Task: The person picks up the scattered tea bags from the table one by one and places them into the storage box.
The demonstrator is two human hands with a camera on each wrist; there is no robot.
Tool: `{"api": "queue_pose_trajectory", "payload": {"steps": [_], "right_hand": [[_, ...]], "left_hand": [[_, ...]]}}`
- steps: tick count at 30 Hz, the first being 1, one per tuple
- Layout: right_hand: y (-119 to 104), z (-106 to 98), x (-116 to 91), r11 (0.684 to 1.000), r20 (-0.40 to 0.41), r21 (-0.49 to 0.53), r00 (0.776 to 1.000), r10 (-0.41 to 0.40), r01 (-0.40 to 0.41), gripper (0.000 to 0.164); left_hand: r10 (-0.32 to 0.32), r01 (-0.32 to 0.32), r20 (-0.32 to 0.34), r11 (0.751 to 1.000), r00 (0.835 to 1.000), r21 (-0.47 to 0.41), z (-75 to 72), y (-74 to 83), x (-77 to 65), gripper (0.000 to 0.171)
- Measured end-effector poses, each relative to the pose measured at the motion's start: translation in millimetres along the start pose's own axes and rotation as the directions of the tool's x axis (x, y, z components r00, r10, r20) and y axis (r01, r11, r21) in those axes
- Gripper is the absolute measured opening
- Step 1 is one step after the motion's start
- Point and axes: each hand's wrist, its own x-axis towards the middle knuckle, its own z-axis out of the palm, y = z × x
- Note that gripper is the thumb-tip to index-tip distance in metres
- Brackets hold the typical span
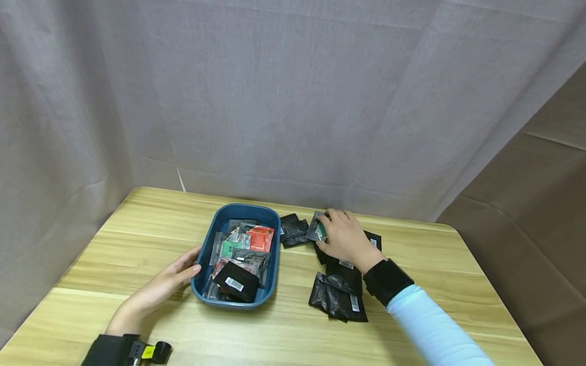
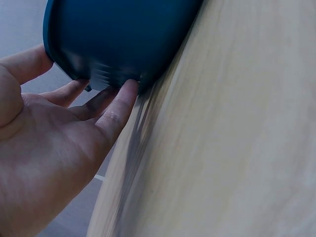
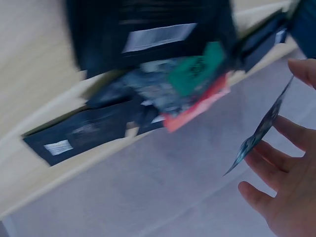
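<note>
A blue plastic bin (image 1: 272,284) holds several small flat packets, among them a black one (image 1: 244,290) with a white barcode label, a red one (image 1: 261,238) and a green one (image 1: 231,248). My left hand (image 1: 169,277) rests its fingertips and thumb against the bin's outer left wall. To the right of the bin, my right hand (image 1: 343,236) pinches a thin packet (image 3: 266,124) between thumb and fingers. That packet shows a dark border and a green patch in the head view. Beneath the right hand lie more black packets (image 1: 345,278), partly hidden by it.
Two black packets (image 1: 293,231) lie just right of the bin near the table's back edge. Overlapping black packets (image 1: 336,300) are spread nearer the front. A grey curtain (image 1: 293,101) hangs right behind the wooden table (image 1: 220,335).
</note>
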Motion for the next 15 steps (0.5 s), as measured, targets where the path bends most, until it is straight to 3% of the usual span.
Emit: {"api": "queue_pose_trajectory", "payload": {"steps": [9,15], "right_hand": [[-47,-19,16,0.992,-0.081,0.030,0.990,-0.119,0.122,0.067],[-82,-28,30,0.985,-0.069,0.050,0.984,-0.162,0.166,0.069]], "left_hand": [[-0.021,0.021,-0.001,1.000,1.000,0.003,-0.6,1.5,0.1,0.065],[-0.002,0.002,-0.002,1.000,1.000,0.000,-1.5,2.2,-0.2,0.065]]}}
